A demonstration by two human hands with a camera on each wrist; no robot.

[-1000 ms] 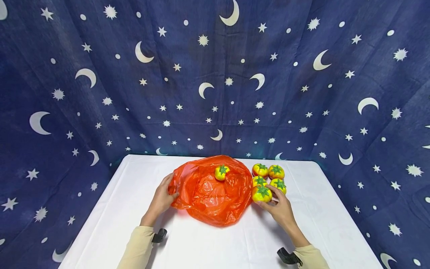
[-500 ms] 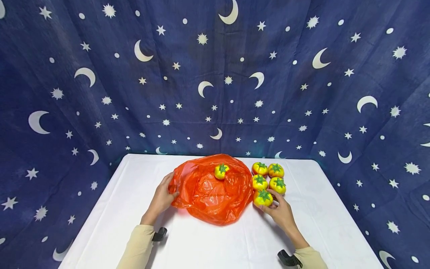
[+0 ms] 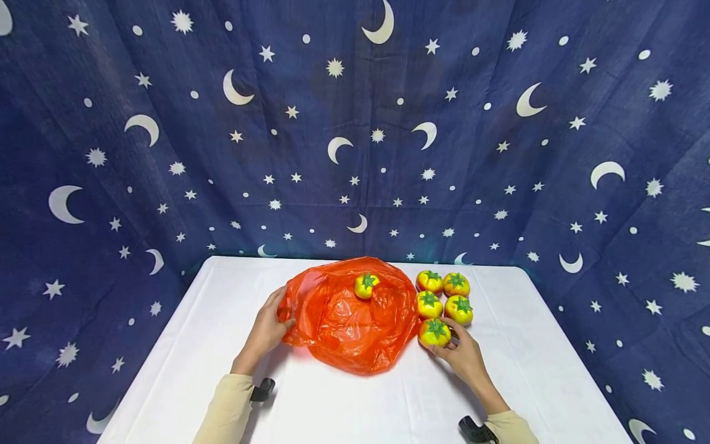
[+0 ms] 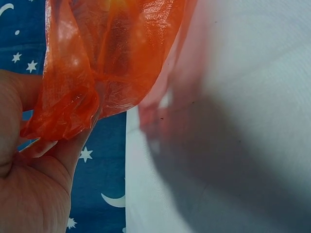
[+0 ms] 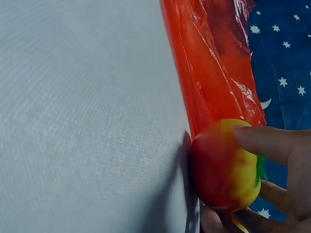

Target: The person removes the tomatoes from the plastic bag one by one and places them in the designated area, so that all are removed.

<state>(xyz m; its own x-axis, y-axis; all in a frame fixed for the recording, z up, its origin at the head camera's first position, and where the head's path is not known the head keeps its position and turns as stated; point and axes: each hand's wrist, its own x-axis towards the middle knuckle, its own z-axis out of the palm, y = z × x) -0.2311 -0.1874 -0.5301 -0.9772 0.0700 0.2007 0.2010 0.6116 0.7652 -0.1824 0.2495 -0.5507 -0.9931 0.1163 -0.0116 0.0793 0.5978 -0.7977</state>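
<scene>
A red plastic bag lies spread with its mouth toward me on the white table. At its left edge, my left hand pinches the rim; the left wrist view shows the film bunched between thumb and fingers. One yellow artificial tomato with a green leafy top sits inside the bag, toward the back. Beside the bag's right edge, my right hand grips a yellow-and-red artificial tomato between thumb and fingers. The right wrist view shows that tomato's red underside at the tabletop, against the bag.
Several more artificial tomatoes stand in two columns right of the bag, just behind the gripped one. A white cloth covers the table. Behind and at both sides hangs a dark blue curtain with moons and stars.
My right hand has moved the gripped tomato slightly toward me and down to the front of the left column; the tomato behind it shows more fully. My left hand stays at the bag's rim.
</scene>
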